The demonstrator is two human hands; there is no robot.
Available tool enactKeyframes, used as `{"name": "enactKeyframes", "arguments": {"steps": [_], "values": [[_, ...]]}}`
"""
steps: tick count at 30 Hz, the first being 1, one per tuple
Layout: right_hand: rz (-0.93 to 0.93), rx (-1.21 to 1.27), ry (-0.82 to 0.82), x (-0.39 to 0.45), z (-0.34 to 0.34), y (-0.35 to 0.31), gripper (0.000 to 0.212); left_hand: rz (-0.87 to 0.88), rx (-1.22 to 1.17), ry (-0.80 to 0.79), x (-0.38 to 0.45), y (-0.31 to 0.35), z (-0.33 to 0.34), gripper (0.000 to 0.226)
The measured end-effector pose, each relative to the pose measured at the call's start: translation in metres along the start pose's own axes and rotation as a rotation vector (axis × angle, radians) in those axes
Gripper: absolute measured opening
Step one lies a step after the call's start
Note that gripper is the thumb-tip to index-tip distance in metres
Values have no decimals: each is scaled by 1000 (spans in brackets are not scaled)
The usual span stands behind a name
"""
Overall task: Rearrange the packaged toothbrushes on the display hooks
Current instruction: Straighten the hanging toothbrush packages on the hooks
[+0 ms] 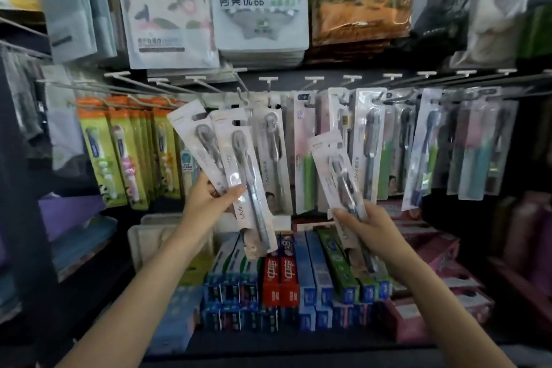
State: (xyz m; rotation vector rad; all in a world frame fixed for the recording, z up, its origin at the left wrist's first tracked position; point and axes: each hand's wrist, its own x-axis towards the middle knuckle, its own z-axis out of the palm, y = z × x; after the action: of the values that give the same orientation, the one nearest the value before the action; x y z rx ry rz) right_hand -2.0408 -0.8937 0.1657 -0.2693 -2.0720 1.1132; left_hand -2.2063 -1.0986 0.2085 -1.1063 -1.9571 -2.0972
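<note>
Left hand (209, 199) grips two white toothbrush packs (227, 158) fanned apart, thumb across the front pack, fingers curled behind; both packs are tilted with tops leaning left and are off the hooks, held in front of the display. Right hand (366, 225) pinches a third white pack (336, 172) near its lower half, thumb on the front face, fingers wrapped behind; that pack also tilts top-left and hangs free of any hook. Behind the held packs, the hook row (313, 81) carries more packaged toothbrushes: a matching white pack (271, 155) on the hook just right of the left hand's pair, grey and dark ones (370, 143) to the right, orange-and-green kids' packs (119, 152) far left. Several white hook tips in the middle show bare wire. Above hang bagged towels (260, 0). Below the hands, toothpaste boxes (286, 275) in blue, red and green are stacked on the shelf.
</note>
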Motion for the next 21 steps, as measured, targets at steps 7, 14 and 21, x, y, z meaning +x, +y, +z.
{"name": "enactKeyframes", "arguments": {"steps": [7,14,21], "values": [[-68,-5,9,23,19,-14,22,23,93,-26,2,-13,-19,31],[-187,-32,79,32,32,-37,17,48,140,-182,3,-13,-31,30],[-176,-48,123,68,25,-57,25,62,191,-204,2,-16,-29,28]]}}
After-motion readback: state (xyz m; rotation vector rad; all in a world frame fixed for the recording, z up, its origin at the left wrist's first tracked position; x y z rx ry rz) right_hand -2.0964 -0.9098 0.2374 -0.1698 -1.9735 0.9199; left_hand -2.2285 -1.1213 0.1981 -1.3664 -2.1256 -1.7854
